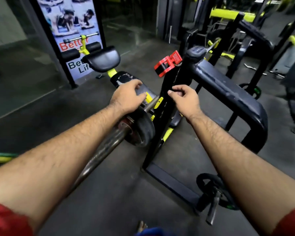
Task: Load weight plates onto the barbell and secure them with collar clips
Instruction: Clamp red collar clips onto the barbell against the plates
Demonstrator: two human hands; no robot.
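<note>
A steel barbell (100, 150) runs from the lower left up toward the centre. A black weight plate (143, 128) sits on its sleeve (151, 103), with a reddish collar behind it. My left hand (128, 97) hovers over the sleeve end, fingers curled and apart, holding nothing. My right hand (186, 99) is just right of it, in front of a black rack upright, fingers loosely bent and empty. A red collar clip (167, 63) rests on top of the rack, beyond both hands.
A black padded frame (228, 92) stands to the right. A second black plate on a short peg (213, 191) sits at its base. A yellow-and-black bench seat (102, 60) and a poster (70, 31) stand behind. More yellow machines fill the far right.
</note>
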